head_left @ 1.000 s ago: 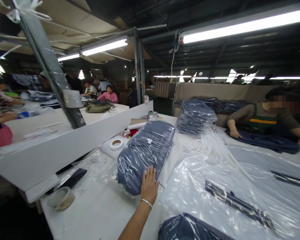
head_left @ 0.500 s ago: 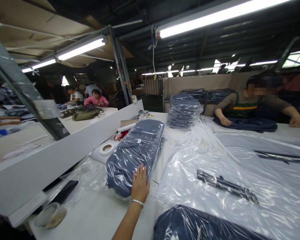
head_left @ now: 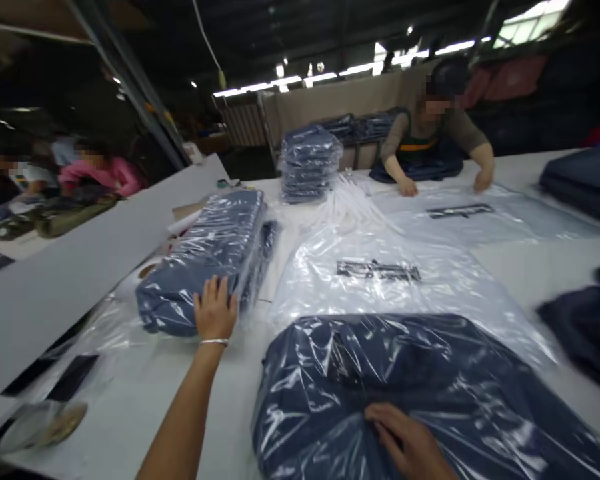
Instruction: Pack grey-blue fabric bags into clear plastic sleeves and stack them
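view tipped down vs a second back, so near stuff came into frame; left hand [head_left: 215, 312] stayed flat, fingers spread, pressing near end of bagged stack [head_left: 207, 257] at 10 o'clock on white table [head_left: 130, 407]; right hand [head_left: 405, 443] newly showed at 5 o'clock, loosely curled on big bagged navy garment [head_left: 420, 393], grip hard to call, I couldn't tell if pinching film; I read it as stack squared, next bundle under hand; empty poly bags [head_left: 380, 280] at 12; co-worker [head_left: 433, 143] far side
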A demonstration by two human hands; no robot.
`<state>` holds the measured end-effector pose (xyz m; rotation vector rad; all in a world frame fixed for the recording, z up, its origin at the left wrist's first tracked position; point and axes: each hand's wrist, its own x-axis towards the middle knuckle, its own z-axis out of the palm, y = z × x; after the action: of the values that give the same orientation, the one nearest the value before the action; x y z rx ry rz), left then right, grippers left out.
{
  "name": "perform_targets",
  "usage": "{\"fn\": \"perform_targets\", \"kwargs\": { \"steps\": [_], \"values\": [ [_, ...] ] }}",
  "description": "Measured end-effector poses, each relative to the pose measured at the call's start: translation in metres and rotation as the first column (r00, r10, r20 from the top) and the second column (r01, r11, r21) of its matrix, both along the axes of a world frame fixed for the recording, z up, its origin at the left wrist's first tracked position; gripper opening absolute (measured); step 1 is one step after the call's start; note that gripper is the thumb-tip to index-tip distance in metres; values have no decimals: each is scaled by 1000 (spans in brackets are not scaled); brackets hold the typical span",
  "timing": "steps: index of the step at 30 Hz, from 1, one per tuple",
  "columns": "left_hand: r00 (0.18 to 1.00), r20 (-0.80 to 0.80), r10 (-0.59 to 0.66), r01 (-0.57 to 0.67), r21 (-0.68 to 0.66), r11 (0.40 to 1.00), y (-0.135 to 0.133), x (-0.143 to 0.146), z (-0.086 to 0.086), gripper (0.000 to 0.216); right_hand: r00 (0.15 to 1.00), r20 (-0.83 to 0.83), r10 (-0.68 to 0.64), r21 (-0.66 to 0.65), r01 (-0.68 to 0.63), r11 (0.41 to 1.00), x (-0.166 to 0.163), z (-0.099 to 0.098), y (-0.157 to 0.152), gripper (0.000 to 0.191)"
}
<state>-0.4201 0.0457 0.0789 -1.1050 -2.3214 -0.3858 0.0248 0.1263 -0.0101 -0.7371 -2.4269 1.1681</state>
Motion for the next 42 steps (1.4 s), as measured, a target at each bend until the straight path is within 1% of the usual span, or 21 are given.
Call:
{"fn": "perform_targets", "kwargs": {
  "steps": [1, 2, 4, 5, 7, 9, 11, 12, 14, 15, 17, 20, 22, 24, 26, 28, 31, 34, 36, 38, 42],
  "values": [
    [1000, 2, 0, 0, 31, 1000, 0, 6, 5, 54, 998, 22, 54, -36, -53, 998, 4, -2, -2, 28],
    [1000, 4, -3, 3, 64, 998, 1, 15, 9, 55, 995, 23, 94, -43, -93, 995, 8, -2, -4, 30],
    [999, 8, -41, 40, 108, 993, -1, 40, 14, 56, 992, 11, 129, 2, -129, 992, 14, 1, -9, 31],
    [997, 7, -78, 77, 121, 990, -3, 57, 15, 56, 991, 8, 132, 42, -132, 990, 17, 4, -11, 31],
    [981, 10, -196, 194, 118, 974, -11, 101, 12, 53, 991, 9, 131, 128, -131, 983, 26, 9, -19, 31],
    [934, 35, -357, 354, 63, 933, -20, 153, 3, 47, 990, -4, 142, 209, -138, 968, 38, 12, -30, 31],
    [860, 92, -502, 507, -45, 860, -31, 205, -11, 42, 987, -30, 157, 299, -141, 944, 54, 11, -42, 31],
    [826, 127, -549, 561, -108, 820, -38, 229, -19, 42, 987, -39, 157, 345, -134, 929, 62, 10, -48, 33],
    [786, 186, -589, 618, -222, 754, -52, 269, -36, 43, 992, -43, 122, 432, -92, 897, 78, 6, -58, 37],
    [781, 205, -590, 624, -270, 733, -60, 284, -45, 44, 995, -44, 93, 470, -61, 880, 86, 3, -62, 40],
    [788, 214, -577, 614, -335, 715, -74, 302, -62, 47, 998, -62, 34, 535, 4, 845, 101, -2, -69, 40],
    [802, 170, -572, 590, -369, 718, -94, 309, -84, 50, 994, -100, -38, 616, 92, 782, 120, -8, -75, 39],
    [805, 116, -582, 581, -353, 733, -103, 308, -94, 52, 991, -98, -93, 665, 135, 734, 131, -9, -74, 40],
    [802, 58, -595, 578, -331, 746, -108, 306, -98, 57, 983, -70, -167, 708, 167, 686, 141, -7, -69, 44],
    [793, 15, -609, 581, -319, 749, -112, 305, -99, 65, 966, -30, -257, 738, 194, 646, 149, -6, -60, 57],
    [789, -8, -614, 581, -317, 750, -115, 303, -99, 71, 943, 4, -333, 758, 214, 617, 156, -9, -49, 68],
    [807, -28, -590, 553, -312, 772, -124, 297, -108, 67, 937, 58, -345, 778, 174, 604, 165, -29, -38, 66],
    [808, -40, -587, 544, -332, 771, -134, 289, -125, 66, 939, 88, -331, 792, 136, 595, 171, -57, -38, 63],
    [806, -49, -590, 543, -338, 769, -139, 286, -135, 66, 938, 84, -336, 799, 138, 585, 174, -70, -41, 63],
    [811, -57, -582, 537, -321, 780, -141, 287, -139, 66, 943, 73, -324, 799, 139, 584, 175, -72, -44, 64],
    [818, -23, -575, 545, -292, 786, -140, 290, -134, 66, 954, 68, -294, 785, 131, 605, 175, -57, -45, 64]
  ]
}}
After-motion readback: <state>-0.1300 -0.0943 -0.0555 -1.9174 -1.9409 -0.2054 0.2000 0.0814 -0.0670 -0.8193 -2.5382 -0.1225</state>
